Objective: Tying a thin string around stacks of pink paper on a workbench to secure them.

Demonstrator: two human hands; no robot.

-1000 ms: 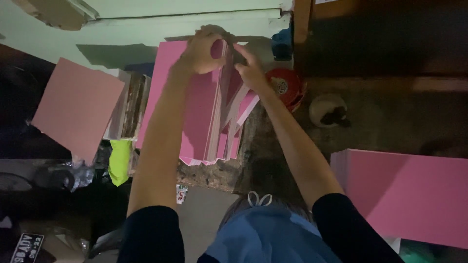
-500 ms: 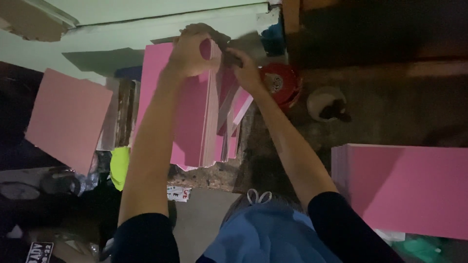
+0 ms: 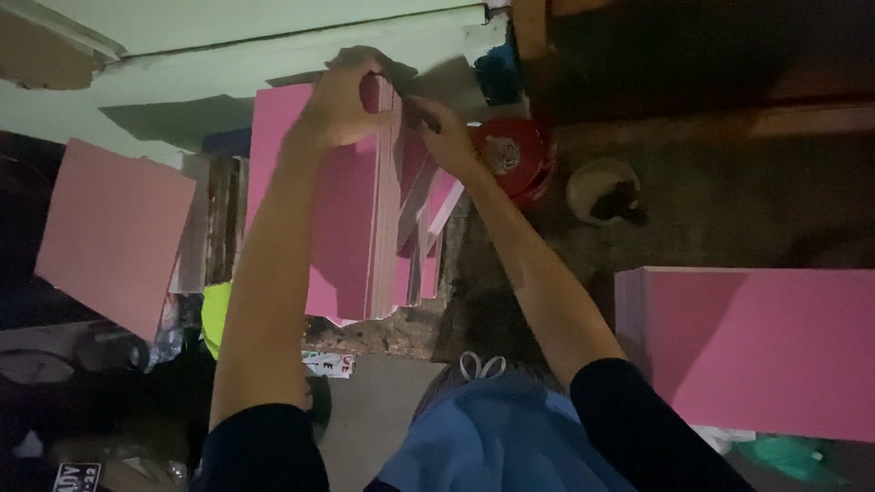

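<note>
Both hands grip the far edge of a pink stack [image 3: 342, 228] ahead: left hand [image 3: 339, 105] closed over its top, right hand [image 3: 437, 128] pinching sheets beside a red tub [image 3: 515, 159].

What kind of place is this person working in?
Probably a small, dim home workshop or storeroom. Stacks of flat pink sheets and sit on a rough, dirty floor, with a round red container and a small white bowl nearby.

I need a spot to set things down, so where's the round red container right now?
In the head view, the round red container sits right of centre, beside the right hand and left of the pale bowl.
</note>
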